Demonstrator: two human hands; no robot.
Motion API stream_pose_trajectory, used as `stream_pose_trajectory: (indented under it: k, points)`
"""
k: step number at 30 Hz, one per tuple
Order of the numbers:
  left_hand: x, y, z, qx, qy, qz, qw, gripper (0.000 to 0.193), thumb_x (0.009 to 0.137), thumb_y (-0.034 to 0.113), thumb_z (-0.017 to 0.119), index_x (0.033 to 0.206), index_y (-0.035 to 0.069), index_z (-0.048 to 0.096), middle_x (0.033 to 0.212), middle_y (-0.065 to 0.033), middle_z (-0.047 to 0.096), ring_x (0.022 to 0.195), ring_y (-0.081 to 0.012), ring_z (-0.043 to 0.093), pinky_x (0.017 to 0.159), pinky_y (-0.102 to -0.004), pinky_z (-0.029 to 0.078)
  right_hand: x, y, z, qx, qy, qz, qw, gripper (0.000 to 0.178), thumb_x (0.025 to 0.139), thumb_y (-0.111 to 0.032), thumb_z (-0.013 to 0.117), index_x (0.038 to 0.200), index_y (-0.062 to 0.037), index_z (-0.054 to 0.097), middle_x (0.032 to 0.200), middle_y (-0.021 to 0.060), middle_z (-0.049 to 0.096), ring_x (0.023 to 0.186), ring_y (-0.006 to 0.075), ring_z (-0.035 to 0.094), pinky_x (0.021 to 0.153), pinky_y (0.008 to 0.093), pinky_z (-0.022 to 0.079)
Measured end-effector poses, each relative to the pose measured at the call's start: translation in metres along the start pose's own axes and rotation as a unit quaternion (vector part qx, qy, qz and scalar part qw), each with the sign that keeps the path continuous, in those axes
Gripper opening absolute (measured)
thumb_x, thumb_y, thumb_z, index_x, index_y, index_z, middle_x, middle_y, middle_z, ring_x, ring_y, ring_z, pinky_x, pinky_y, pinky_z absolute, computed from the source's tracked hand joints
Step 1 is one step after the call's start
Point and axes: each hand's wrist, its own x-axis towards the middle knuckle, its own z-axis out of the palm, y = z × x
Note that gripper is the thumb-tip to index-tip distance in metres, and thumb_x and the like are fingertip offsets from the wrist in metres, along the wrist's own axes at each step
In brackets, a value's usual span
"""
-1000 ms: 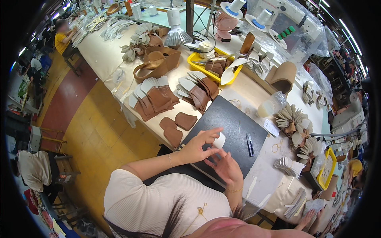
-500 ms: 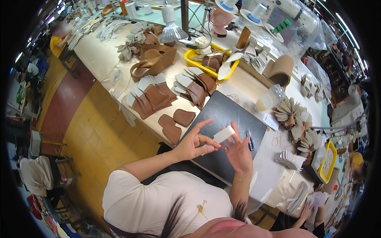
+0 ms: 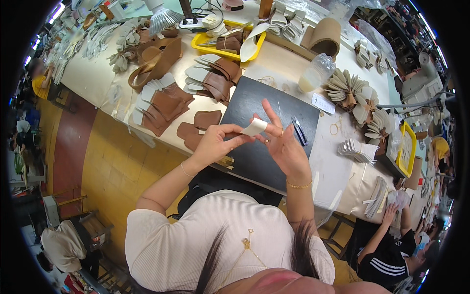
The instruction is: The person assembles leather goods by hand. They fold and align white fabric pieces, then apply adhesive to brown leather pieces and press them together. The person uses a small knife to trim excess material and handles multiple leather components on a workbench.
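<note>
I'm seeing the bare left hand (image 3: 214, 143) pinching one end of a small, flat off-white strip (image 3: 255, 127) between thumb and forefinger. The bare right hand (image 3: 290, 156) is spreading its fingers pretty wide at the strip's other end, one finger pointing up, and honestly I can't tell from here whether any of the others are actually gripping it. The strip is hanging in the air between the two hands, above a big dark rectangular board (image 3: 262, 169). Just past the right hand, some small dark snips (image 3: 299, 133) are lying on the board. Over on the left I'm getting a couple of loose brown leather pieces (image 3: 207, 119), and behind those, two fanned stacks of brown-and-white pieces (image 3: 166, 104). A yellow plastic tray (image 3: 215, 52) is sitting farther back, and a see-through plastic bottle (image 3: 316, 73) is tilting near the board's far right corner.
</note>
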Motion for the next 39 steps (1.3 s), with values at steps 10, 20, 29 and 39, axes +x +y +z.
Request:
stream_pose_trajectory:
  k: [10, 20, 29, 39]
  points:
    - [0.004, 0.008, 0.002, 0.097, -0.053, 0.012, 0.994, 0.016, 0.088, 0.008, 0.067, 0.101, -0.001, 0.069, 0.107, -0.0083, 0.069, 0.091, -0.0144, 0.066, 0.077, -0.0235, 0.05, 0.005, -0.006, -0.011, -0.316, 0.07, -0.111, 0.939, 0.074, 0.096, -0.063, 0.025, 0.119, -0.0067, 0.066, 0.159, 0.0128, 0.001, 0.144, 0.0368, 0.009, 0.113, 0.0503, 0.014]
    - [-0.005, 0.011, 0.002, -0.017, -0.066, -0.066, 0.996, 0.02, 0.088, 0.007, 0.065, 0.106, -0.002, 0.067, 0.091, -0.008, 0.071, 0.089, -0.0159, 0.069, 0.068, -0.0192, 0.049, 0.007, -0.002, -0.008, -0.287, 0.029, -0.115, 0.951, 0.096, 0.082, -0.081, 0.012, 0.109, -0.0102, 0.072, 0.158, 0.0163, -0.003, 0.143, 0.0443, 0.007, 0.109, 0.061, 0.015]
    - [0.024, 0.032, -0.015, 0.226, -0.056, 0.226, 0.946, 0.039, 0.085, -0.007, 0.051, 0.118, 0.008, 0.065, 0.117, -0.0068, 0.064, 0.128, -0.0223, 0.046, 0.094, -0.03, 0.043, -0.01, -0.001, -0.003, -0.331, -0.007, -0.113, 0.937, 0.083, 0.091, -0.071, 0.019, 0.105, -0.0084, 0.073, 0.158, 0.0203, -0.001, 0.144, 0.0411, 0.009, 0.112, 0.0522, 0.017]
    - [0.017, 0.052, 0.009, 0.508, 0.018, 0.516, 0.69, 0.053, 0.07, 0.006, 0.061, 0.121, 0.022, 0.065, 0.107, 0.0104, 0.069, 0.099, -0.0166, 0.048, 0.082, -0.0381, 0.022, -0.009, -0.001, -0.019, -0.363, 0.086, -0.133, 0.918, 0.082, 0.092, -0.069, 0.021, 0.105, -0.0066, 0.073, 0.157, 0.0204, -0.005, 0.146, 0.0343, 0.007, 0.114, 0.041, 0.017]
